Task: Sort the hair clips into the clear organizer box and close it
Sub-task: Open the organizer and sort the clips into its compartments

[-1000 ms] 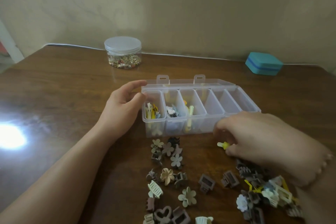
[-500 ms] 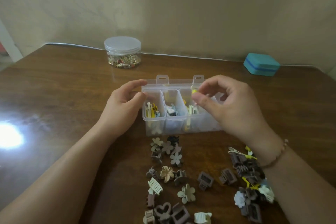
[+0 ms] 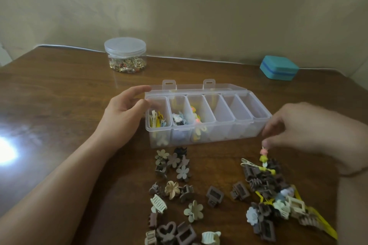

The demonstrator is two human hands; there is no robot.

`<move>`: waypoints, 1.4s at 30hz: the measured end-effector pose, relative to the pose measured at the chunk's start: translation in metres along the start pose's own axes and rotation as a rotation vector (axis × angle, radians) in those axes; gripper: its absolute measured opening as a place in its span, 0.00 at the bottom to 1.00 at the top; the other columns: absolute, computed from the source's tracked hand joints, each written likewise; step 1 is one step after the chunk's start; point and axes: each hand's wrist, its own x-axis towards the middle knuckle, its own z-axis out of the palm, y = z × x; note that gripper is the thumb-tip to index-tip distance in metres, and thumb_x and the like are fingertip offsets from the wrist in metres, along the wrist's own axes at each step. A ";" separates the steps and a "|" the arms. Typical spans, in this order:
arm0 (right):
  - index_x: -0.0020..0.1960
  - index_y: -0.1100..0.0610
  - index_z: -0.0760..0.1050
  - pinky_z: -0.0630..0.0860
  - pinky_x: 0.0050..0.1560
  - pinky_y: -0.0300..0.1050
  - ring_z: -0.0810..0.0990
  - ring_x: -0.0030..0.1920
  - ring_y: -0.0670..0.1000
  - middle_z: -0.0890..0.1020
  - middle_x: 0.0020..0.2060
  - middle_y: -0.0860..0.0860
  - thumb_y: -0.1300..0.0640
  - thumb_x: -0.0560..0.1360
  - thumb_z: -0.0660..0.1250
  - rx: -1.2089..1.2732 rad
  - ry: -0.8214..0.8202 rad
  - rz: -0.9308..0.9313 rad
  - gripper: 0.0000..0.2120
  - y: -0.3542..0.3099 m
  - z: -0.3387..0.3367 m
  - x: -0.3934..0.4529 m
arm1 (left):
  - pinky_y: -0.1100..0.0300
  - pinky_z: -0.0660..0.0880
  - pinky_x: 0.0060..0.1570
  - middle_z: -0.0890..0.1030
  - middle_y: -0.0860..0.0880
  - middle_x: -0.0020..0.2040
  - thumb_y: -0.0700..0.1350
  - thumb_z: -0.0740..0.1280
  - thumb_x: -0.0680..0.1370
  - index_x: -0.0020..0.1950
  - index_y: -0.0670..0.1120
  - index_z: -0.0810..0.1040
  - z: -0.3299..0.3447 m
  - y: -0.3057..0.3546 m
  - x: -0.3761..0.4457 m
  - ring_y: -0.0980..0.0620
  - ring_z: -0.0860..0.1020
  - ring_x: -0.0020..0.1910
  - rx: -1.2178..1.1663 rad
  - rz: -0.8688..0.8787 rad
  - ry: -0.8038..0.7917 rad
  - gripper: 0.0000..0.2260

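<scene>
The clear organizer box [image 3: 229,123] stands open mid-table, its lid folded back. Its three left compartments hold small clips; the three right ones look empty. My left hand [image 3: 121,117] rests against the box's left end, thumb and fingers on the corner. My right hand [image 3: 310,129], in front of the box's right end, pinches the top of a long clip with pink and yellow beads [image 3: 263,157], which hangs down over the right pile of clips [image 3: 268,191]. A second spread of flower, heart and claw clips [image 3: 175,191] lies in front of the box.
A clear lidded jar [image 3: 125,55] of small gold bits stands at the back left. A teal case [image 3: 278,67] sits at the back right by the wall. A bright glare marks the wooden table [image 3: 59,95] at the left.
My right hand left the third compartment, where it dropped the yellow clip, came back to the right pile and now pinches a beaded clip. My left hand stayed on the box.
</scene>
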 end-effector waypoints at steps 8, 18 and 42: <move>0.45 0.42 0.80 0.76 0.40 0.41 0.77 0.44 0.45 0.78 0.43 0.42 0.49 0.74 0.70 -0.224 0.022 -0.074 0.02 -0.030 0.017 0.003 | 0.56 0.71 0.61 0.83 0.71 0.43 0.52 0.65 0.75 0.67 0.56 0.77 0.000 0.001 0.000 0.72 0.78 0.50 -0.003 -0.008 0.017 0.19; 0.41 0.41 0.76 0.73 0.39 0.31 0.77 0.42 0.37 0.80 0.39 0.38 0.48 0.72 0.69 0.318 0.220 -0.568 0.03 -0.043 0.006 -0.019 | 0.58 0.72 0.59 0.83 0.70 0.45 0.47 0.65 0.79 0.68 0.55 0.76 -0.001 -0.002 0.002 0.72 0.78 0.50 0.007 -0.006 0.012 0.17; 0.58 0.37 0.74 0.79 0.49 0.43 0.75 0.47 0.41 0.76 0.44 0.39 0.52 0.76 0.66 -0.198 -0.116 -0.325 0.13 -0.042 0.017 -0.015 | 0.51 0.72 0.66 0.84 0.68 0.45 0.45 0.64 0.80 0.68 0.54 0.77 0.000 -0.001 0.001 0.64 0.79 0.55 -0.004 -0.012 0.011 0.16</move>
